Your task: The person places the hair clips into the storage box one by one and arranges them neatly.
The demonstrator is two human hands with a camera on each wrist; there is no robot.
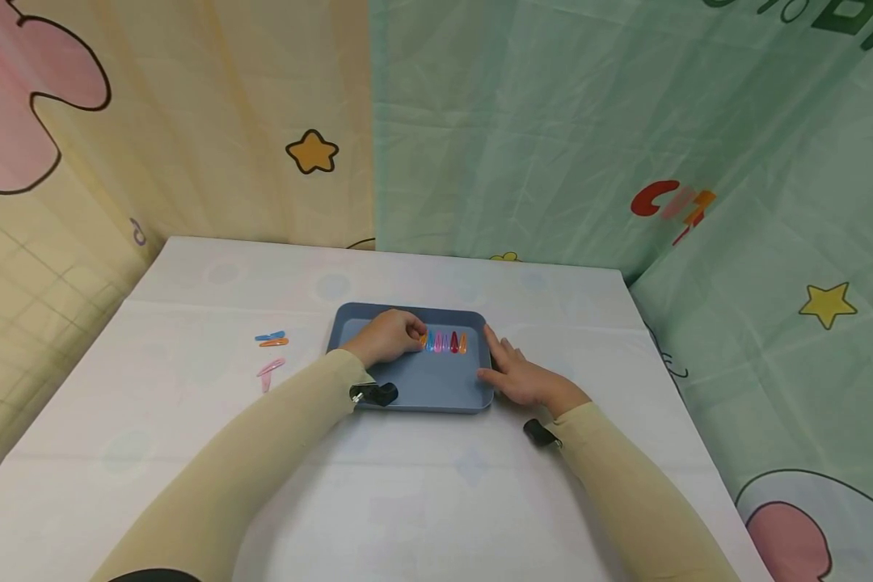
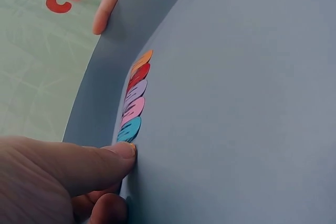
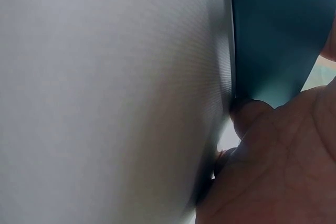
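My left hand point(image 1: 393, 335) reaches over the grey-blue tray point(image 1: 422, 384) and pinches a yellow-orange hair clip point(image 2: 133, 148) between thumb and fingertips; most of that clip is hidden by the thumb. It stands at the left end of a row of snap hair clips, right beside a blue clip point(image 2: 129, 128). Beyond it lie a pink clip point(image 2: 133, 108), a purple clip point(image 2: 137, 90), a red clip point(image 1: 454, 343) and an orange clip point(image 1: 463, 343). My right hand point(image 1: 522, 378) rests against the tray's right edge, its fingers extended along the rim.
On the white table point(image 1: 436, 501), left of the tray, lie a blue clip point(image 1: 270, 335), an orange clip point(image 1: 274, 342) and pink clips point(image 1: 271, 368). Patterned curtains point(image 1: 516, 121) hang behind the table and at its sides.
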